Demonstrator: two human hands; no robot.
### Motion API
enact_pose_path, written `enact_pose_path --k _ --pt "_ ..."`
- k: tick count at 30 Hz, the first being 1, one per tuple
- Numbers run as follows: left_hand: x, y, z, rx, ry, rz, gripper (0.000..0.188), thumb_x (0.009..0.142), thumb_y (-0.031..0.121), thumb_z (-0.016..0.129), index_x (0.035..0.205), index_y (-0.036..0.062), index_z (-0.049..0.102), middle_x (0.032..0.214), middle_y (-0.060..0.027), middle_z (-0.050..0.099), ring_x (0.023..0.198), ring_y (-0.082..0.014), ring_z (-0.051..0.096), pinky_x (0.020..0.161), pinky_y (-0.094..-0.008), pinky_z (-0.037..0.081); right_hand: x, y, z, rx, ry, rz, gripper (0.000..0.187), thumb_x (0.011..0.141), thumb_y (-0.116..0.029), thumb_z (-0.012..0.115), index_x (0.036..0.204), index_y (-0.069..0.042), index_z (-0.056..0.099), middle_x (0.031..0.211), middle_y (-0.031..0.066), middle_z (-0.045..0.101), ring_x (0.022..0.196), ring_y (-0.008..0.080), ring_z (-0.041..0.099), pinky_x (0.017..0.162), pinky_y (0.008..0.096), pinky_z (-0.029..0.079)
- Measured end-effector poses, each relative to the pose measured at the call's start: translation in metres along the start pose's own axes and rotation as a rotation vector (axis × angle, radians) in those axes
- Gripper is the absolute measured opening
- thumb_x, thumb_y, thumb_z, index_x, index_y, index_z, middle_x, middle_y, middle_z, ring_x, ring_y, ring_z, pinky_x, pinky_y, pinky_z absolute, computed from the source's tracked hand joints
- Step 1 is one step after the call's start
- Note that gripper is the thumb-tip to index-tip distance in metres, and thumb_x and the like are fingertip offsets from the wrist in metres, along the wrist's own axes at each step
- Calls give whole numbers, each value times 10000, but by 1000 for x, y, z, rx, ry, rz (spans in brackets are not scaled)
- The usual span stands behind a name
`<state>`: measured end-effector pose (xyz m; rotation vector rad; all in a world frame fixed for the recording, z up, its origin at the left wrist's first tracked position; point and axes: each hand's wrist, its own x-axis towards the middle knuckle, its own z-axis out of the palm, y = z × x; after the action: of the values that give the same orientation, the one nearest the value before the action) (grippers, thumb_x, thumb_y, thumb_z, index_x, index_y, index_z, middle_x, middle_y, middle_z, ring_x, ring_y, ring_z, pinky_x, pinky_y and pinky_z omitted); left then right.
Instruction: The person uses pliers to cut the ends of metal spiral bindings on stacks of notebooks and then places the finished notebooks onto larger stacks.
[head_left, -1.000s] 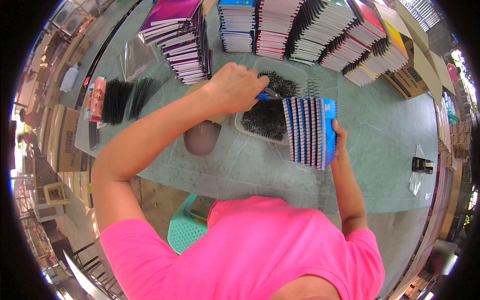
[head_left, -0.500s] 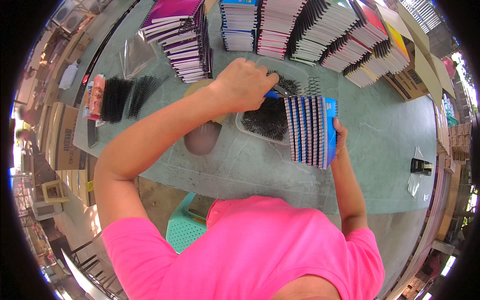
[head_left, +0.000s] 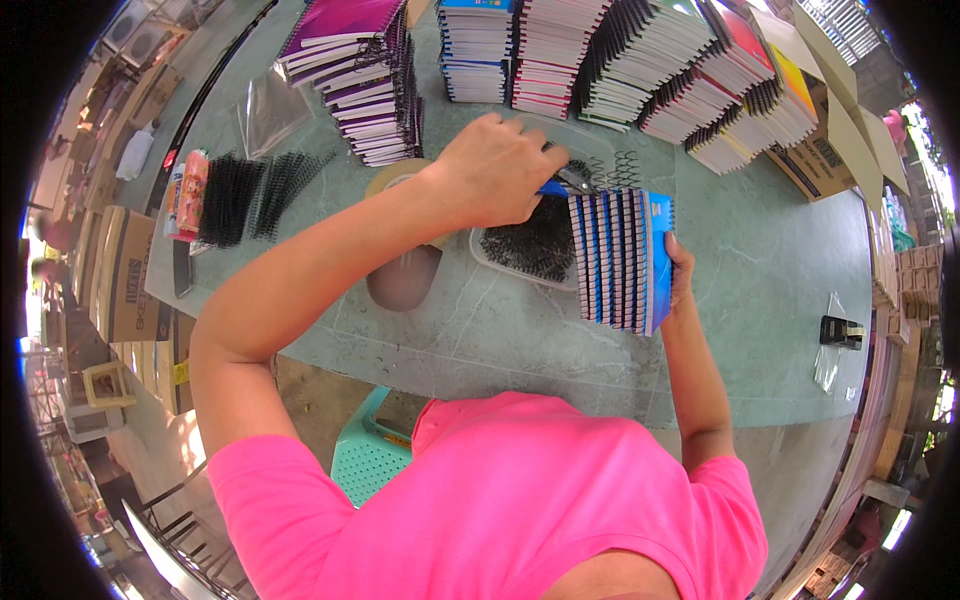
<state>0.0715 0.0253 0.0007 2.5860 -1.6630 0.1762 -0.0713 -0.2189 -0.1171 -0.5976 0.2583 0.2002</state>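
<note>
The left hand (head_left: 497,172) holds a tool (head_left: 574,181) with blue handle, and its fingers are closed around this handle. The metal tip of the tool is just beside the upper end of the notebooks (head_left: 620,262), but I cannot tell if it touches them. These blue notebooks, pressed together in one bundle with their coiled spines showing, are in the right hand, above the middle of the surface (head_left: 770,300). The right hand (head_left: 681,272) grips the bundle from its right side; the thumb is visible, the other fingers are mostly hidden behind. Partly under the left hand and behind the bundle is a clear tub (head_left: 510,268), in which lie many black clippings (head_left: 530,240). Near the tub, toward the far edge, there is a loose coil (head_left: 627,170). Along the far edge stand piles of notebooks: a purple pile (head_left: 365,90) at the left, then a blue pile (head_left: 475,60) and others, up to an open carton (head_left: 820,150) at the far right corner. Black coils (head_left: 230,200) lie near the left edge, and a tape dispenser (head_left: 843,332) is close to the right edge.
</note>
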Motion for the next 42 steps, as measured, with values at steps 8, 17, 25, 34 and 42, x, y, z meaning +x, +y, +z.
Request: enact_pose_path --k 8,17,25,34,42 --pt "-6 -7 5 38 172 35 424 604 188 677 995 84 552 862 -86 556 890 -246 520 772 -371 388 0 -3 -3 -26 64 9 609 717 -361 641 1161 18 470 1063 186 574 911 303 585 805 424 483" --pt "2 1 4 -6 64 38 367 611 174 676 939 71 546 828 -103 565 814 -260 560 716 -347 418 1 1 5 -9 58 52 614 706 -337 651 1167 23 465 1067 186 573 919 306 583 815 424 478" --pt "-5 -4 7 -12 250 65 411 620 179 676 996 78 545 872 -92 562 870 -258 534 756 -359 396 1 -2 4 -26 59 69 621 699 -335 659 1168 21 461 1072 187 572 919 306 584 825 423 474" --pt "4 2 1 9 180 74 395 616 180 677 981 84 560 876 -75 557 888 -251 522 768 -369 388 -1 -2 6 -25 75 85 618 696 -331 659 1168 17 463 1069 188 573 917 311 582 829 430 469" --pt "-2 -6 2 -109 133 -3 366 645 188 648 978 64 558 888 -96 574 912 -269 524 786 -382 398 -1 -4 6 -56 126 78 627 688 -333 665 1165 21 465 1061 189 575 909 313 582 827 432 469"
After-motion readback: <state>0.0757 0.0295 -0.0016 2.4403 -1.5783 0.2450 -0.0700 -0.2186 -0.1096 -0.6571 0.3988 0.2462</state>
